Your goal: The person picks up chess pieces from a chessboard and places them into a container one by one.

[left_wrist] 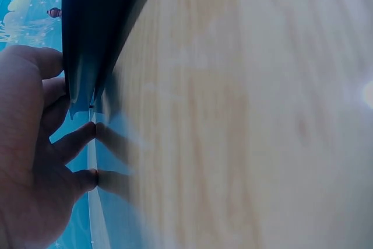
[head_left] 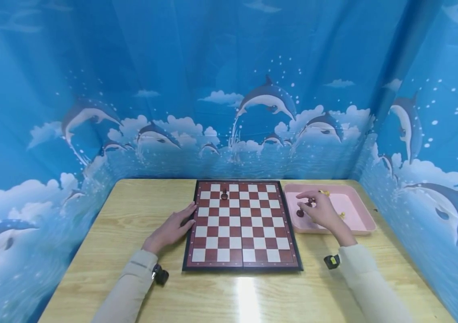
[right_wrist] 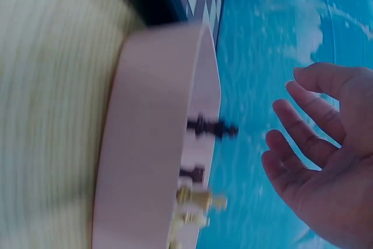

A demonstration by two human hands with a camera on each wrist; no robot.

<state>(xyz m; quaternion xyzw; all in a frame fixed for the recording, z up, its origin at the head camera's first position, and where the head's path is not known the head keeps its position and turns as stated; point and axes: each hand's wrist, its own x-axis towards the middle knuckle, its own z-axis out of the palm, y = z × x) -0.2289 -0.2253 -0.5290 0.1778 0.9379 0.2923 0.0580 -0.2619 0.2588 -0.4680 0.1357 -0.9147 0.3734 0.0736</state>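
Note:
A red-and-white chessboard [head_left: 234,226] lies on the table with one dark chess piece [head_left: 224,194] standing near its far left corner. My left hand [head_left: 171,229] rests at the board's left edge, fingers spread; in the left wrist view, fingers touch the board's dark side [left_wrist: 96,33]. Over the left part of a pink tray [head_left: 368,220] hovers my right hand [head_left: 320,211], fingers loosely bent with nothing between them. Dark pieces [head_left: 300,213] stand below it. The right wrist view shows a tall dark piece [right_wrist: 213,127], a dark rook [right_wrist: 195,174] and pale yellow pieces [right_wrist: 201,198] in the tray.
The tray stands against the board's right side, its raised wall [right_wrist: 151,132] facing the wrist camera. A wooden table [head_left: 132,206] carries both. Blue dolphin-print curtains [head_left: 212,89] enclose the back and sides. Each wrist wears a small dark camera [head_left: 331,261].

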